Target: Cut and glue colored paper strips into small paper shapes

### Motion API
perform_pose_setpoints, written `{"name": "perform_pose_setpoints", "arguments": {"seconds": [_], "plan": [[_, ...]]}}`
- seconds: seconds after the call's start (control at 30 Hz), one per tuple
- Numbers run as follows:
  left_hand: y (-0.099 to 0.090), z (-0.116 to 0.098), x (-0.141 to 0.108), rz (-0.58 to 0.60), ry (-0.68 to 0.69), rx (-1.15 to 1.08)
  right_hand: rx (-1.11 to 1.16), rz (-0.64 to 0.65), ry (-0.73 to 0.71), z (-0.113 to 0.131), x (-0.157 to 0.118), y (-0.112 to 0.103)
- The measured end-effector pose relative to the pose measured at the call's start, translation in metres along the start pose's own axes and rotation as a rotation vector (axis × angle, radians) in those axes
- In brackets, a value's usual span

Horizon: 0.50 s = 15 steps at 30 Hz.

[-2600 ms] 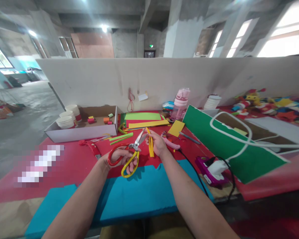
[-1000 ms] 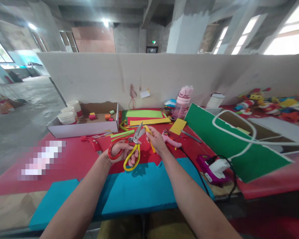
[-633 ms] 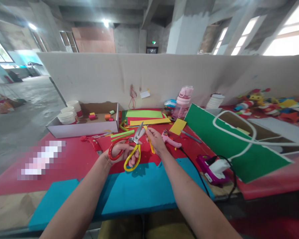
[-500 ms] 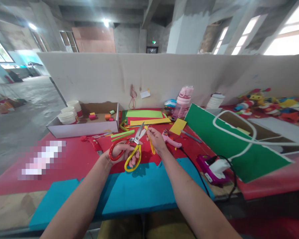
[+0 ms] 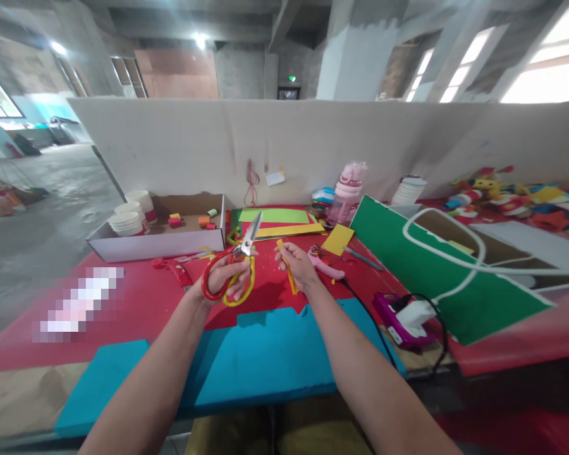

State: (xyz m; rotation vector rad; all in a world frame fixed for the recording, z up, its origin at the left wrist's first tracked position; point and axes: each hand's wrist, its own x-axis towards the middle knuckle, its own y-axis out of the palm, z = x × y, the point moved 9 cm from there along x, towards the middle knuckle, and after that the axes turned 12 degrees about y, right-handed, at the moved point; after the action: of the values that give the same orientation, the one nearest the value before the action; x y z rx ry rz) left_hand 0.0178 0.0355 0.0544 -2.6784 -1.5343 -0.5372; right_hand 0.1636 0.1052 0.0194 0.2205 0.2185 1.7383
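Observation:
My left hand point(image 5: 225, 276) grips a pair of scissors point(image 5: 248, 243) by its handles, one loop red and the other yellow. The blades are together and point up and away from me. In my right hand point(image 5: 298, 264) a narrow yellow strip point(image 5: 291, 278) is pinched, its upper end showing above the fingers and its lower part hanging below the palm. A gap separates the scissors from the strip. Just right of my right hand lies a pink glue gun point(image 5: 329, 268) with a black cord. Beyond the hands are long yellow strips point(image 5: 289, 232) and a light green sheet point(image 5: 275, 215).
An open box point(image 5: 156, 246) with paper cups and small coloured rolls stands at back left. To the right are a purple power strip point(image 5: 401, 325), a green board point(image 5: 436, 278) and a pink bottle point(image 5: 346, 193). Blue sheets point(image 5: 260, 366) cover the table's near edge.
The scissors have closed and moved left and slightly up with my left hand, away from the yellow strip. My right hand stays nearly in place, still holding the strip.

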Motion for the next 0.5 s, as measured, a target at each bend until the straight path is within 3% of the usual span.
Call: {"name": "perform_pose_setpoints", "arguments": {"seconds": [0.13,0.27,0.4,0.5], "plan": [[-0.044,-0.005,0.003,-0.203,0.044,0.635,0.159,-0.008,0.034,-0.004,0.002,-0.002],[-0.053,0.012,0.005,-0.067,-0.058,1.237,0.314,-0.065,0.119,-0.014,0.005,-0.010],[-0.049,0.022,0.000,0.048,-0.152,1.420,0.408,-0.089,0.182,-0.022,0.005,-0.013],[-0.042,0.010,0.000,0.067,-0.062,1.425,0.413,-0.036,0.209,-0.024,0.002,-0.003]]}}
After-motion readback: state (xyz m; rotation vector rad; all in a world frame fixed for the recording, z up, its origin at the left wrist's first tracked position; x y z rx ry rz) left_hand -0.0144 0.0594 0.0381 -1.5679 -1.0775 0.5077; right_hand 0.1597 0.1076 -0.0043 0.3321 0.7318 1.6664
